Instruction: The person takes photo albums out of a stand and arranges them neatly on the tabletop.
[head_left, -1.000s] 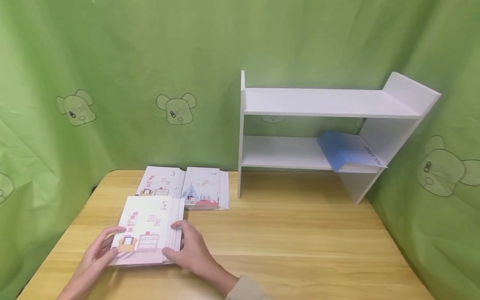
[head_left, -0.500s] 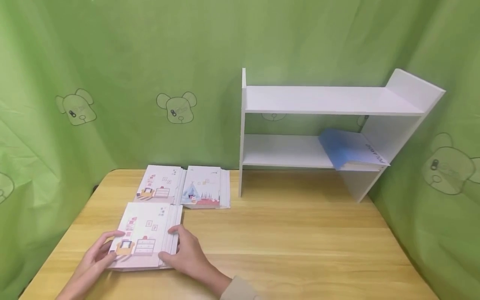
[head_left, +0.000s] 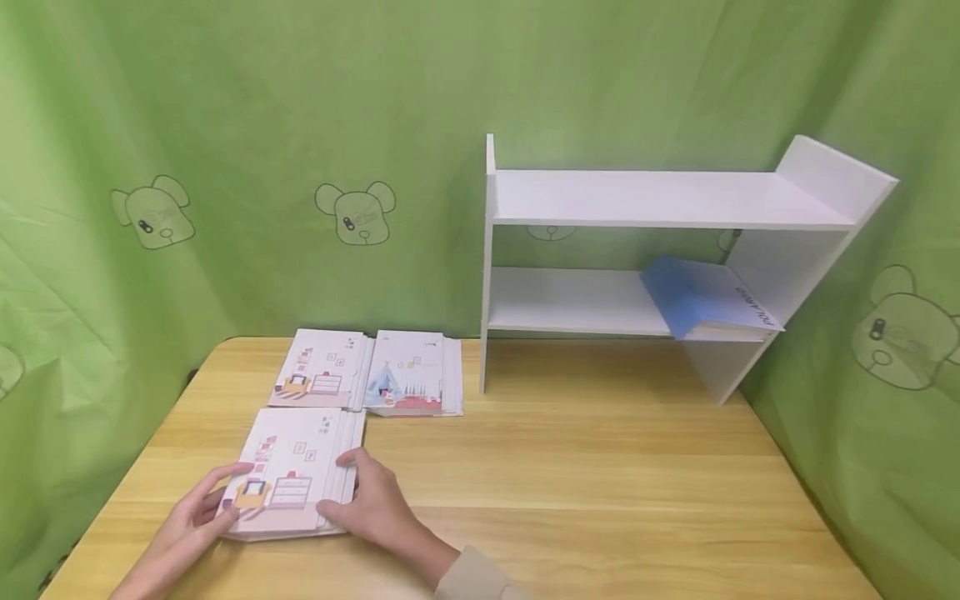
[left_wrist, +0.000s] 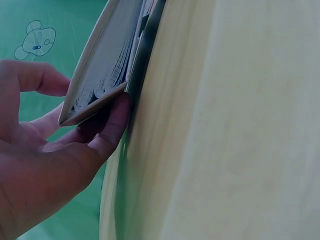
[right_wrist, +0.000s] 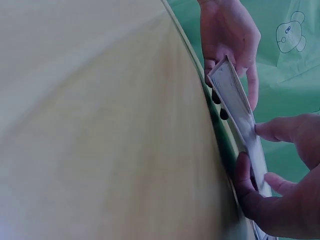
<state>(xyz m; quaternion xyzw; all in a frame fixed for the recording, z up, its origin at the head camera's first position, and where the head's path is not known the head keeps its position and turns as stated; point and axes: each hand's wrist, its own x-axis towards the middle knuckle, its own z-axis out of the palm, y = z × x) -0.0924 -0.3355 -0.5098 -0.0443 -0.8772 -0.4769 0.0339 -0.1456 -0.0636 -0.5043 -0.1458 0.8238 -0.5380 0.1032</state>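
A white book (head_left: 300,450) with a drawn armchair and chest of drawers on its cover lies face up near the front left of the wooden table. My left hand (head_left: 187,521) grips its left edge, with the thumb on the cover. On the opposite side my right hand (head_left: 378,500) pinches the spine edge, thumb on top. The left wrist view shows the layered pages (left_wrist: 112,65) from the side, with fingers above and below. In the right wrist view both hands hold the book (right_wrist: 240,107) close over the table. Two similar books, one matching (head_left: 318,367) and one with a tent picture (head_left: 408,371), lie just behind.
A white two-tier shelf (head_left: 585,300) stands at the back right. On its lower board, a blue and white book (head_left: 705,296) leans against the right side. Green curtains (head_left: 247,108) with bear faces hang behind and at both sides of the table (head_left: 600,483).
Both hands have drawn the held book slightly toward the table's front, so the matching book behind it now shows more fully. Since half a second ago it has hardly moved.
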